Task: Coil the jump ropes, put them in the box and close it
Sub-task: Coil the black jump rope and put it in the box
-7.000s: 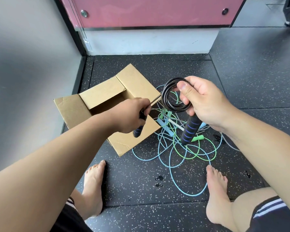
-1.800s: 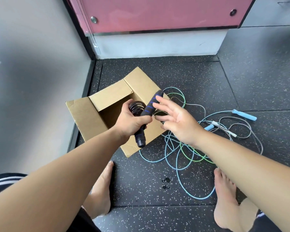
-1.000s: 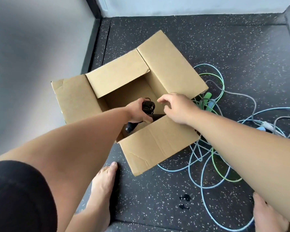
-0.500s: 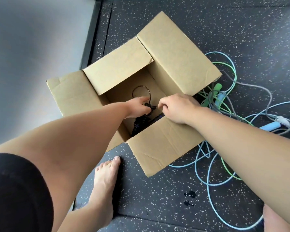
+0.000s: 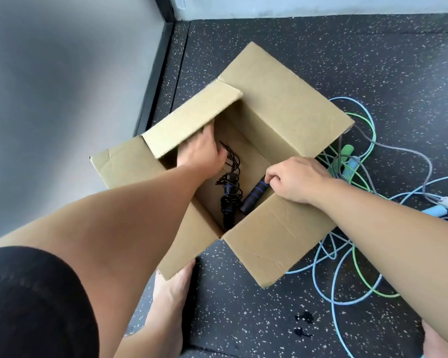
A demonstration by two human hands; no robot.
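Pinching the handle (image 5: pixel 254 195) with my right hand (image 5: pixel 296 180), its length slanting toward the near corner of the box (image 5: pixel 282 112); left hand (image 5: pixel 204 152) beside the rope (image 5: pixel 232 164), grip unclear.

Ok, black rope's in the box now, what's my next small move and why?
Probably let your right hand release the handle and draw it and your left hand out: the black rope already lies in the box, while blue and green ropes lie tangled on the floor.
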